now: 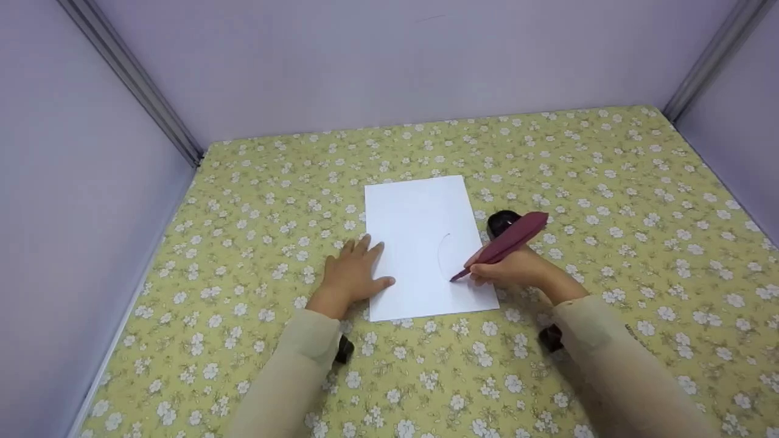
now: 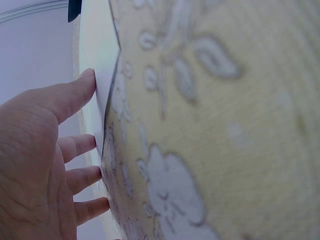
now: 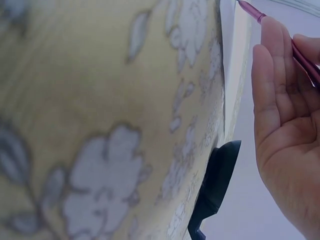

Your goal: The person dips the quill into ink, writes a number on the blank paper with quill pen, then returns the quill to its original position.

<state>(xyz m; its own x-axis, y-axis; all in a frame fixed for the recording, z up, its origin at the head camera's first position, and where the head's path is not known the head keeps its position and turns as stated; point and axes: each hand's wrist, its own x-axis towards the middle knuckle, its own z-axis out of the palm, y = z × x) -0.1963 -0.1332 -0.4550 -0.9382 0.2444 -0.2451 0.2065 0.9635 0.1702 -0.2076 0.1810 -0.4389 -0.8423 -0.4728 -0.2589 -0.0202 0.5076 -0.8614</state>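
Note:
A white sheet of paper (image 1: 420,213) lies on the table with a thin curved pen line (image 1: 440,258) on its right half. My right hand (image 1: 508,267) pinches a dark red feather-shaped pen (image 1: 514,236), its tip at the lower end of that line. In the right wrist view the pen's slim shaft (image 3: 255,12) runs past the fingertips. My left hand (image 1: 352,271) rests with spread fingers on the left edge of the sheet, the thumb lying on the paper. The left wrist view shows these fingertips (image 2: 90,177) along the sheet's edge.
A glossy black object (image 1: 503,221) stands just behind the right hand, partly hidden by the pen; its dark side (image 3: 216,180) shows in the right wrist view. A yellow floral cloth (image 1: 274,213) covers the table. Pale panels (image 1: 389,67) with metal posts surround it.

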